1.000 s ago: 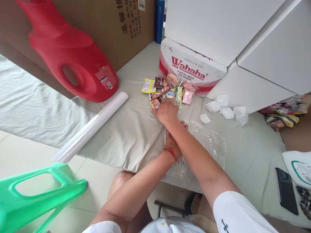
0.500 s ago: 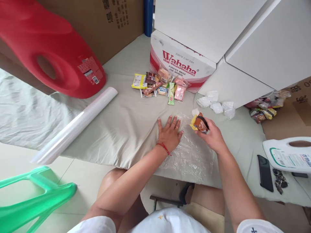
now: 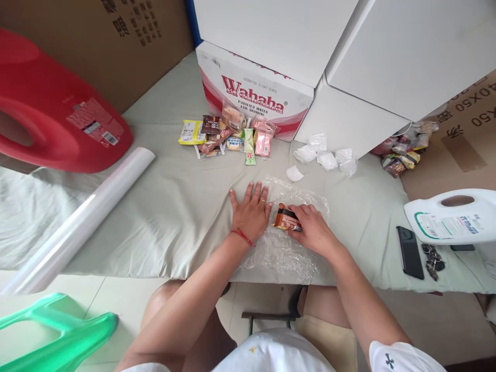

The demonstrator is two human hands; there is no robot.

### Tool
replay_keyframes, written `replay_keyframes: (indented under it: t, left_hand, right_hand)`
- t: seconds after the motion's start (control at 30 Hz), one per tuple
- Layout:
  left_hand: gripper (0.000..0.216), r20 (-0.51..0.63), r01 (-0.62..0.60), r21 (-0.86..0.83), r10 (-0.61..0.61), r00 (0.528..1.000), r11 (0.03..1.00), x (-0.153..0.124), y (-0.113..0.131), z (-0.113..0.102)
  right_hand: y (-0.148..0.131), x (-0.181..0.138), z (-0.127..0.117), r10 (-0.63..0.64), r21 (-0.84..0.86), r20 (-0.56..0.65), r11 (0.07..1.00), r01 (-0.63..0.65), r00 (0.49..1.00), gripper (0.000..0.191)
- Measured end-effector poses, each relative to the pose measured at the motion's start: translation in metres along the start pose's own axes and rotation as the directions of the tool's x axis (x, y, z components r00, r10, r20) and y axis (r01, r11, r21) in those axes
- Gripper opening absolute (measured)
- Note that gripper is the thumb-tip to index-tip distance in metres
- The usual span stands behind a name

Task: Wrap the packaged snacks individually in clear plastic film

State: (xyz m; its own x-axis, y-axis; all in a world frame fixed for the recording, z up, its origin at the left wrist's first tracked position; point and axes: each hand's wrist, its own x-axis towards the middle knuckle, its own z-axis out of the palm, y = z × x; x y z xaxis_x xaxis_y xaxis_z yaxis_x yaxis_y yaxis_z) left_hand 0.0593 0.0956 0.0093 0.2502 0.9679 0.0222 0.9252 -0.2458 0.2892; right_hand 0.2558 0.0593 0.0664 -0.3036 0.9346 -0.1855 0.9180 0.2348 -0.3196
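My left hand [image 3: 251,216] lies flat with fingers spread at the left edge of a clear plastic film sheet [image 3: 289,258] on the cloth-covered surface. Over the sheet, my right hand [image 3: 313,230] grips the right end of a brown-orange snack packet [image 3: 285,218]. Its fingers and thumb close round the packet, which rests on the film or just above it; I cannot tell which. Beyond the film lies a small white piece [image 3: 294,173]. Several wrapped white bundles [image 3: 327,160] sit further right, and a pile of packaged snacks [image 3: 234,135] is at the back.
A Wahaha carton [image 3: 256,93] stands behind the snacks. On the left are a big red jug [image 3: 54,113] and a roll of film [image 3: 89,217]. To the right are a white jug [image 3: 457,219], a black phone [image 3: 409,253], keys [image 3: 433,261] and more snacks [image 3: 403,155].
My right hand has brought the snack packet down and left onto the film area. The white piece beside it now lies apart on the cloth. The view has shifted right.
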Motion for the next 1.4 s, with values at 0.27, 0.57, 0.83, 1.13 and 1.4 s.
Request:
replay_keyframes:
  t: [0.27, 0.57, 0.83, 1.13, 1.4]
  left_hand:
    - [0.060, -0.015, -0.014, 0.007, 0.014, 1.000, 1.000, 0.000, 0.000, 0.002]
    - [0.060, -0.024, 0.016, 0.012, -0.016, 1.000, 1.000, 0.000, 0.000, -0.001]
    - [0.063, -0.127, 0.112, -0.033, -0.115, 0.985, 0.993, 0.005, -0.003, 0.002]
    - [0.035, -0.205, 0.143, -0.268, -0.201, 0.958, 0.953, 0.010, -0.009, 0.006]
    - [0.007, -0.226, 0.122, -0.441, -0.242, 0.944, 0.889, 0.014, -0.020, 0.010]
  right_hand:
    - [0.010, -0.009, 0.007, -0.006, 0.139, -0.072, 0.990, 0.016, 0.997, 0.071]
    - [0.055, 0.031, -0.013, 0.120, 0.104, -0.323, 0.990, -0.091, 0.939, 0.049]
    - [0.072, 0.077, -0.009, 0.131, 0.103, -0.162, 0.988, -0.115, 0.978, 0.039]
    - [0.055, 0.050, -0.026, -0.079, 0.331, -0.290, 0.927, 0.177, 0.954, 0.008]
    - [0.034, 0.009, -0.021, -0.357, 0.153, -0.368, 0.888, 0.435, 0.858, 0.026]
